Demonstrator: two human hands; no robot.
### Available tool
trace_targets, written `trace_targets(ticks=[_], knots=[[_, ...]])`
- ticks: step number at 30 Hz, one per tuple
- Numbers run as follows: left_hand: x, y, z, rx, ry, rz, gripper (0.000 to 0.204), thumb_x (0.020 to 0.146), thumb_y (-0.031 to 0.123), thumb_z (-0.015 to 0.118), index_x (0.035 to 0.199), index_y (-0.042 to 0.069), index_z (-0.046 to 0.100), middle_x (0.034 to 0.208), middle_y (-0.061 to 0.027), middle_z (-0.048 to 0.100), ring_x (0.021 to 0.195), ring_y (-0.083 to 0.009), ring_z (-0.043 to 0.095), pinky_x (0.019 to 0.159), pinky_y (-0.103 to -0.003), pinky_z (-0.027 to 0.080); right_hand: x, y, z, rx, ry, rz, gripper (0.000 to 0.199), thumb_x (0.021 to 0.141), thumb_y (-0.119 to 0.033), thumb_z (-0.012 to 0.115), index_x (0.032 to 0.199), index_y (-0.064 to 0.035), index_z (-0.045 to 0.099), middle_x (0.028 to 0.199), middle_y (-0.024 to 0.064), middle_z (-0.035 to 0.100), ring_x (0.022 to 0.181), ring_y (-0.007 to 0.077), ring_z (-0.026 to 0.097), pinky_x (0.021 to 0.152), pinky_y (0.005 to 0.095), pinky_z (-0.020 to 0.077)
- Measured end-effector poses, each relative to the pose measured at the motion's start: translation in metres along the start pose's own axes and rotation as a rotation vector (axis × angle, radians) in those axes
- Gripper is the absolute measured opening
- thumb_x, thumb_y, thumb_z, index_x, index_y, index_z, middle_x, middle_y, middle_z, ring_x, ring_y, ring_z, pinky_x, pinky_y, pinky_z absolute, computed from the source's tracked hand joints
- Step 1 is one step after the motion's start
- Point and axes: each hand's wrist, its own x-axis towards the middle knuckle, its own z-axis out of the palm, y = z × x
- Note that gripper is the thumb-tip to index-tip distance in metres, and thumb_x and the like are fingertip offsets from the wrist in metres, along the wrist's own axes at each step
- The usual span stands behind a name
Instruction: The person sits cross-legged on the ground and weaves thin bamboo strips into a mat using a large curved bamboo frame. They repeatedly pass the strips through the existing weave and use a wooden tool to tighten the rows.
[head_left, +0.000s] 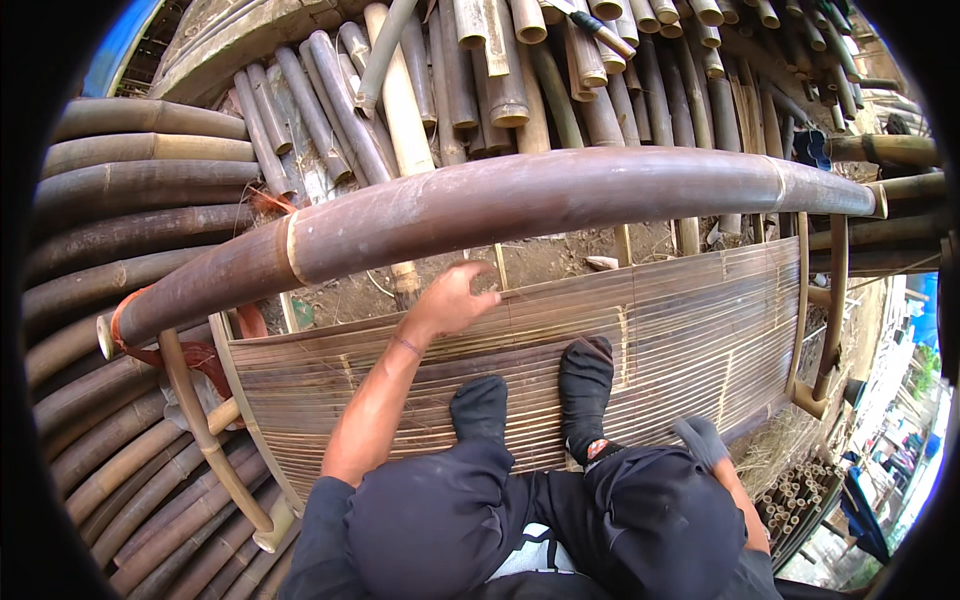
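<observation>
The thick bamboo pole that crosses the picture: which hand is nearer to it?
The left. The left hand is just below the thick bamboo pole in the picture; the right hand is much farther from it, beside the right knee.

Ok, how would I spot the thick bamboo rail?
Start at the slatted bamboo panel under the socked feet. Beyond the left hand, the thick bamboo rail spans its far side. Unlike the cut bamboo poles behind, orange cord wraps its left end.
</observation>
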Motion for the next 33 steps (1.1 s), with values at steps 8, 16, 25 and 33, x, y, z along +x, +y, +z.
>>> trace_targets(ticks=[8, 16, 25, 33], knots=[[0.006, -0.027, 0.059, 0.135, -0.011, -0.202, 0.033, 0.099, 0.035, 0.049, 0.101, 0.01, 0.07, 0.105, -0.0172, 0.066, 0.107, -0.0376, 0.061, 0.087, -0.056, 0.037, -0.02, 0.09, -0.01, -0.654, 0.228, 0.402, 0.049, 0.078, -0.011, 0.062, 0.128, -0.0087, 0.06, 0.121, 0.0216, 0.063, 0.113, 0.0403, 0.06, 0.096, 0.0455, 0.05], [0.01, -0.035, 0.062, 0.099, 0.08, -0.113, 0.03, 0.098, 0.034, 0.054, 0.09, 0.012, 0.072, 0.089, -0.009, 0.064, 0.095, -0.0279, 0.06, 0.086, -0.045, 0.029, 0.121, -0.21, 0.095, -0.391, 0.577, -0.971, 0.04, 0.074, -0.034, 0.079, 0.097, -0.004, 0.066, 0.093, 0.0172, 0.064, 0.085, 0.0363, 0.064, 0.076, 0.0457, 0.0522], [0.013, -0.037, 0.066, 0.076, 0.127, -0.233, 0.032, 0.093, 0.039, 0.059, 0.113, 0.017, 0.07, 0.116, -0.0105, 0.061, 0.109, -0.0288, 0.055, 0.101, -0.047, 0.027, 0.145, -0.242, 0.105, -0.011, 0.084, -0.413, 0.031, 0.095, -0.029, 0.056, 0.092, 0.0008, 0.064, 0.087, 0.0195, 0.07, 0.077, 0.0321, 0.068, 0.069, 0.0446, 0.0517], [0.013, -0.032, 0.063, 0.216, -0.036, -0.203, 0.034, 0.099, 0.041, 0.048, 0.115, 0.021, 0.069, 0.123, -0.0053, 0.059, 0.115, -0.029, 0.05, 0.101, -0.047, 0.026, 0.1, -0.263, 0.042, 0.119, -0.212, -0.642, 0.031, 0.09, -0.026, 0.069, 0.095, 0.004, 0.069, 0.087, 0.0118, 0.069, 0.075, 0.0127, 0.058, 0.069, 0.0284, 0.0485]])
